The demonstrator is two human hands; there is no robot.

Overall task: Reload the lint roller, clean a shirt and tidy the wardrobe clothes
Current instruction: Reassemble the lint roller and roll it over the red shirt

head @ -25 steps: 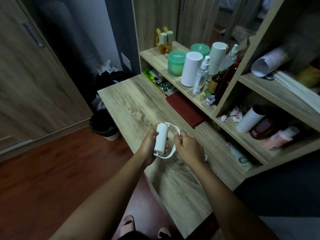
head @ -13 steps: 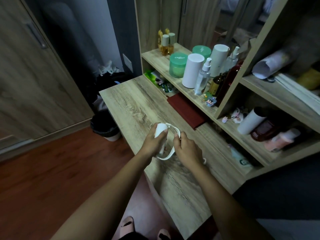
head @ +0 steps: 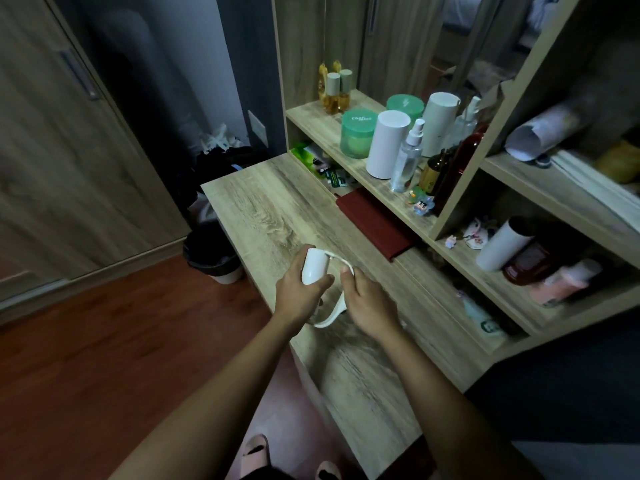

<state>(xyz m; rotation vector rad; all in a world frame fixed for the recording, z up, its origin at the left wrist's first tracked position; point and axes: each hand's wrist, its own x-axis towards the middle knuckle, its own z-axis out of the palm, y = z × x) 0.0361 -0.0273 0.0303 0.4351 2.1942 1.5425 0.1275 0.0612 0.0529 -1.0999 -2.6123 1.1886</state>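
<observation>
While both hands grip, lint roller stands upright

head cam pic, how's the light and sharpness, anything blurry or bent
Head view: dim indoor light, corners darkened; wide-angle lens bows the wardrobe door and shelf uprights; the left hand and right hand on the lint roller look slightly soft; the desk grain smears towards the near edge.

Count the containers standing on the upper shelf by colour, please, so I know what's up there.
Green jars: 2
White cylinders: 2
Amber bottles with grey caps: 2
Clear spray bottles: 2
Dark bottles: 2
Total: 10
</observation>
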